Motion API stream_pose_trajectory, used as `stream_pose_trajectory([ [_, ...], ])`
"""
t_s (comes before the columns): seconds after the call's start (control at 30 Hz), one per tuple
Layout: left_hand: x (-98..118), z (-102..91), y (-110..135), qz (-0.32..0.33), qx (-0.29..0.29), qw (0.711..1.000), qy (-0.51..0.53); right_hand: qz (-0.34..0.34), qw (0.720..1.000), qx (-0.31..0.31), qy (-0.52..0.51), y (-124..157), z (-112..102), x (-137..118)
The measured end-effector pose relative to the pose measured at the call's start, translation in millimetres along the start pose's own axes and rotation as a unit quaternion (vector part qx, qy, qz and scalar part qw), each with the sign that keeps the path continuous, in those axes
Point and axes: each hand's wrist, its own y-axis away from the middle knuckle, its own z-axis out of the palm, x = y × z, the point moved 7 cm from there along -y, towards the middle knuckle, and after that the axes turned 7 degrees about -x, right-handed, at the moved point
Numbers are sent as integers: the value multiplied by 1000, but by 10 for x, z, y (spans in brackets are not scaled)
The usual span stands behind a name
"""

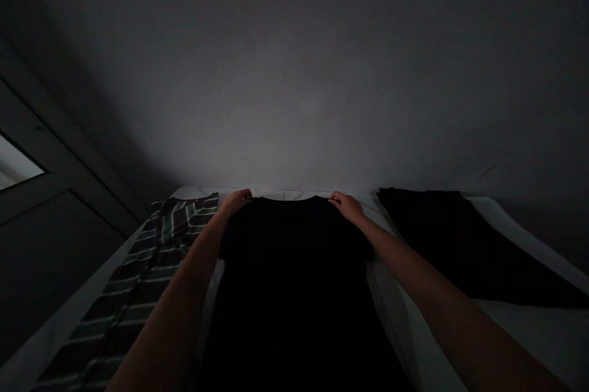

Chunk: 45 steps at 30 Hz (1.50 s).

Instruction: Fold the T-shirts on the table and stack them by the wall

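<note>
A black short-sleeved T-shirt [294,281] lies spread out in front of me, its neckline at the far end and its lower part running out of view at the bottom. My left hand [237,200] pinches the left shoulder near the collar. On the other side, my right hand [347,205] pinches the right shoulder in the same way. Both arms reach forward along the shirt's sides. The dim light hides folds and details in the black cloth.
A striped dark shirt [133,284] lies to the left on the pale surface [519,337]. Dark folded cloth [451,238] lies at the right. Behind rises a plain wall [304,85]; a panelled door [50,208] stands at the left.
</note>
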Motion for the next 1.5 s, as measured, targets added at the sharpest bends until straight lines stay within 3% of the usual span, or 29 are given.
stream_pose_trajectory([
  [0.17,83,20,-137,-39,20,998,-39,29,999,-5,23,-151,70,23],
  [0.33,174,15,72,-64,38,995,-72,88,995,-26,29,-66,-72,218],
  [0.57,-5,-173,893,-106,17,985,-137,117,986,-122,1,289,-469,601],
  [0.67,93,-199,1321,-102,24,986,-133,133,988,-81,9,459,-622,631],
  [0.8,401,-25,2040,-41,19,995,-86,154,987,4,39,749,-755,549],
  [0.9,595,175,2694,-21,17,999,-32,120,991,23,48,1114,-712,356],
  [0.97,720,299,3134,-9,23,1000,3,49,998,6,35,1507,-607,141],
  [1.07,923,457,3711,24,30,998,48,-90,994,-58,-11,2361,-412,-219],
  [1.17,1112,590,4108,64,16,995,68,-185,975,-119,-30,3264,-297,-427],
  [1.23,1203,655,4250,97,-1,993,74,-239,961,-136,-22,3709,-280,-473],
  [1.3,1235,682,4297,115,-11,990,77,-273,953,-130,-9,3964,-286,-452],
  [1.5,1202,627,4179,59,-38,997,44,-316,945,-81,-2,4085,-326,-385],
])
